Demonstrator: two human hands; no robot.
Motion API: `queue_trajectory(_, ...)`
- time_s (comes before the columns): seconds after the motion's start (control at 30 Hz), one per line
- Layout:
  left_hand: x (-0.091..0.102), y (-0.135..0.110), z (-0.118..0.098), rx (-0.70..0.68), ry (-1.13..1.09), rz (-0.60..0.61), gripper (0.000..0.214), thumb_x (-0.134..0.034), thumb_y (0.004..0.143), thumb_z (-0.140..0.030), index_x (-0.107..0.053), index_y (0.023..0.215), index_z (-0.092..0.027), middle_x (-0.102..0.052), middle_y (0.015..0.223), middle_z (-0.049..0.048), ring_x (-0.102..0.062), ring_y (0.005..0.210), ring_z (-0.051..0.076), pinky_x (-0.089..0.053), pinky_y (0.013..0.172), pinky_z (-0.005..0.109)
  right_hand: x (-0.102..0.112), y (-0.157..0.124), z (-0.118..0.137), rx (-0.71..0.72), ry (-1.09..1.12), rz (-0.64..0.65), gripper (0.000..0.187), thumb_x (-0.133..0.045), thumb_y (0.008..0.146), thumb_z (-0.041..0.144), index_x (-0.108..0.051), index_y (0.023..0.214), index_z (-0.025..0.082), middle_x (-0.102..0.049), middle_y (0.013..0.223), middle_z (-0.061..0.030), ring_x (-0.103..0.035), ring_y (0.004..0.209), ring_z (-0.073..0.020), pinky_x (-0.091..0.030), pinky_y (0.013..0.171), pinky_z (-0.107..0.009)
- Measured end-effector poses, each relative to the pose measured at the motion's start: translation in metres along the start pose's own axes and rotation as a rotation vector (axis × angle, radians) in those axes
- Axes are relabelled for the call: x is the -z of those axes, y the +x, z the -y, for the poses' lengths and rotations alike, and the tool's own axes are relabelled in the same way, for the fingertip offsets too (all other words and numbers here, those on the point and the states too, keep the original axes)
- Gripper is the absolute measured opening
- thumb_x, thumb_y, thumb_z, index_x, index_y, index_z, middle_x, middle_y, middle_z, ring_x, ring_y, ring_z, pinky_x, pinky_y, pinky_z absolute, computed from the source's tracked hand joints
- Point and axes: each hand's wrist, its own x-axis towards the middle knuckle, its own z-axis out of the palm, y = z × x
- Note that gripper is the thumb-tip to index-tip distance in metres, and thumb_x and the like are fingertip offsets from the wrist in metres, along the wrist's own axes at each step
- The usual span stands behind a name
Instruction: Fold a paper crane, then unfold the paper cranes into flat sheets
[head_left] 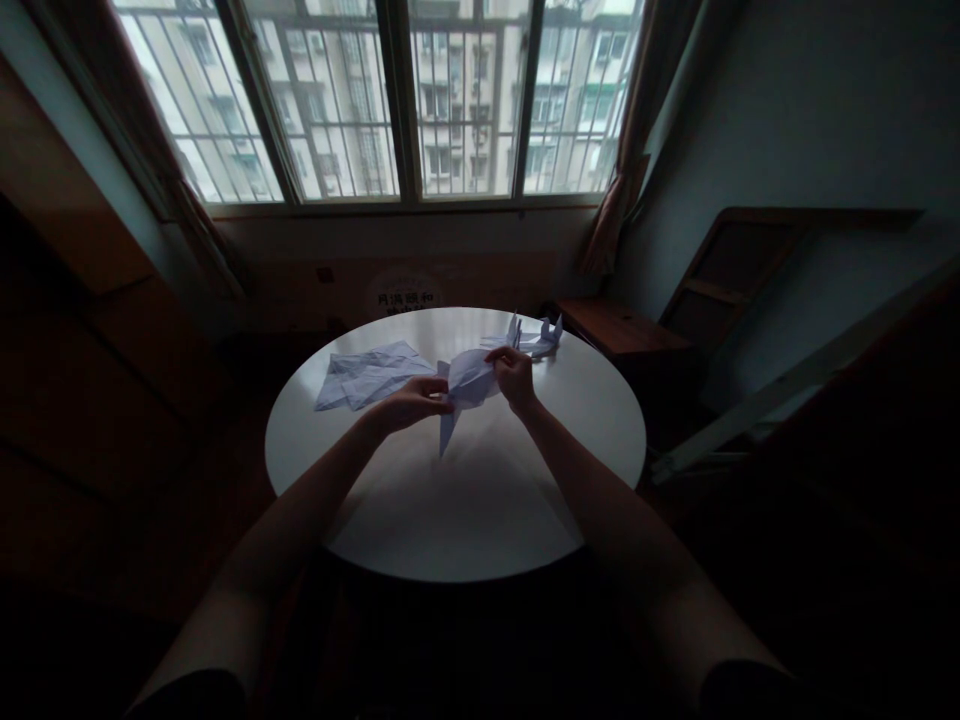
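Observation:
A folded white paper shape (471,380), which looks like origami, is held above the round table between both hands. My left hand (414,402) pinches its left side, thumb and fingers closed on the paper. At the upper right edge, my right hand (513,376) grips it between thumb and curled fingers. One pointed flap hangs down below the left fingers. Left of it, creased white paper sheets (367,375) lie on the table. Behind my right hand stand more folded paper figures (541,338) with upright points, partly hidden by that hand.
The round white table (465,530) carries everything. A barred window (405,100) with tied curtains lies beyond it. To the right are a low wooden cabinet (622,328) and a slanted pale bar (720,430). A tall wooden cupboard (82,370) stands at the left.

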Motion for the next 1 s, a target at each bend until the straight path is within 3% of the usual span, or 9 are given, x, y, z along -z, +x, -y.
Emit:
queue_trajectory(0.2, 0.006, 0.001, 0.004, 0.087, -0.163, -0.086, 0.041, -0.089, 0.052, -0.017, -0.072, 0.088, -0.009, -0.070, 0.079, 0.0054, -0.064, 0.068, 0.011, -0.049, 0.065, 0.020, 0.003, 0.001, 0.002, 0.017, 0.059, -0.032, 0.021, -0.039, 0.056, 0.015, -0.060, 0.056, 0.017, -0.041, 0.044, 0.0052, -0.031, 0.044, -0.0087, -0.018, 0.047, -0.023)
queue_trajectory(0.43, 0.006, 0.000, 0.001, 0.051, -0.245, -0.108, 0.035, -0.089, 0.055, -0.025, -0.057, 0.061, -0.012, -0.060, 0.060, -0.0008, -0.056, 0.054, 0.007, -0.044, 0.052, 0.018, 0.005, 0.001, 0.009, -0.003, 0.117, -0.035, 0.017, -0.040, 0.057, 0.014, -0.056, 0.054, 0.019, -0.040, 0.046, 0.0049, -0.032, 0.047, -0.0094, -0.021, 0.049, -0.024)
queue_trajectory(0.6, 0.002, -0.003, -0.006, 0.057, -0.238, -0.161, 0.032, -0.082, 0.061, -0.025, -0.052, 0.061, -0.016, -0.055, 0.055, -0.0028, -0.050, 0.047, 0.008, -0.038, 0.046, 0.020, 0.007, 0.001, 0.008, -0.022, 0.135, -0.025, 0.018, -0.039, 0.055, 0.013, -0.056, 0.053, 0.020, -0.038, 0.044, 0.0045, -0.032, 0.047, -0.0107, -0.022, 0.049, -0.024)
queue_trajectory(0.8, -0.003, -0.003, -0.012, 0.022, -0.179, -0.280, 0.009, -0.064, 0.070, -0.025, -0.061, 0.074, -0.018, -0.062, 0.067, -0.0013, -0.059, 0.063, 0.015, -0.047, 0.063, 0.028, 0.008, 0.001, 0.008, -0.020, 0.158, -0.049, 0.018, -0.040, 0.056, 0.012, -0.057, 0.054, 0.019, -0.038, 0.044, 0.0053, -0.031, 0.046, -0.0096, -0.021, 0.048, -0.024)
queue_trajectory(1.0, 0.001, 0.001, -0.010, -0.046, -0.251, -0.306, 0.020, -0.069, 0.064, -0.028, -0.052, 0.065, -0.018, -0.052, 0.051, -0.0062, -0.049, 0.044, 0.010, -0.037, 0.044, 0.021, 0.007, 0.004, 0.008, -0.061, 0.154, -0.109, 0.019, -0.039, 0.055, 0.013, -0.057, 0.053, 0.018, -0.038, 0.042, 0.0059, -0.031, 0.044, -0.0090, -0.020, 0.047, -0.023)
